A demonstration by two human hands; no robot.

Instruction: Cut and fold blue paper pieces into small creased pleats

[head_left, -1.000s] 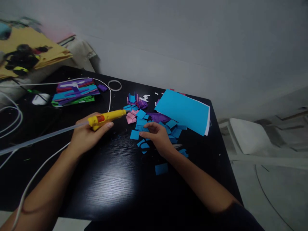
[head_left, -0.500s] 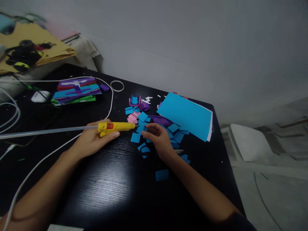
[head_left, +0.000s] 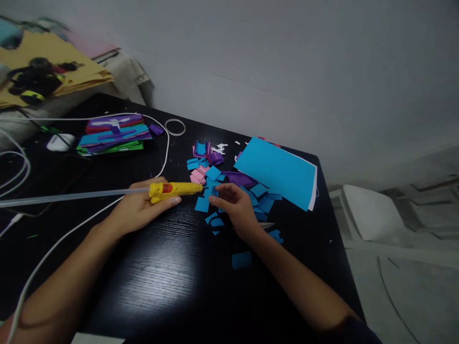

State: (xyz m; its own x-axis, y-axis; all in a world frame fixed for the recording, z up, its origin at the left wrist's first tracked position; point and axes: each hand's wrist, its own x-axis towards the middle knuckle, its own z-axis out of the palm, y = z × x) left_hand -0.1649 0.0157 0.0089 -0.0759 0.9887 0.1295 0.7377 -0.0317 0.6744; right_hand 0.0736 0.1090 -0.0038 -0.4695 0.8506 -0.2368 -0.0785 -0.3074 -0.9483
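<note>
My left hand [head_left: 143,205] is wrapped round a yellow glue gun [head_left: 175,188], with a long clear glue stick [head_left: 79,196] running out of its back end to the left. The nozzle points right, close to the fingertips of my right hand [head_left: 234,203]. Those fingers are pinched on a small blue paper piece [head_left: 214,191], partly hidden by them. Around it lie several cut blue pieces [head_left: 202,204], a few pink pieces [head_left: 198,175] and folded purple pieces [head_left: 215,157]. Scissors [head_left: 266,224] lie partly under my right wrist.
Blue sheets [head_left: 279,169] lie at the table's right corner. A stack of coloured paper [head_left: 114,136], a white earbud case [head_left: 60,142] and a tape ring [head_left: 175,127] are toward the back. A white cable [head_left: 53,248] crosses the left side of the black table [head_left: 172,291].
The glue gun has shifted very slightly right in my left hand. My right fingertips have moved a little left and appear closer together on the blue piece.
</note>
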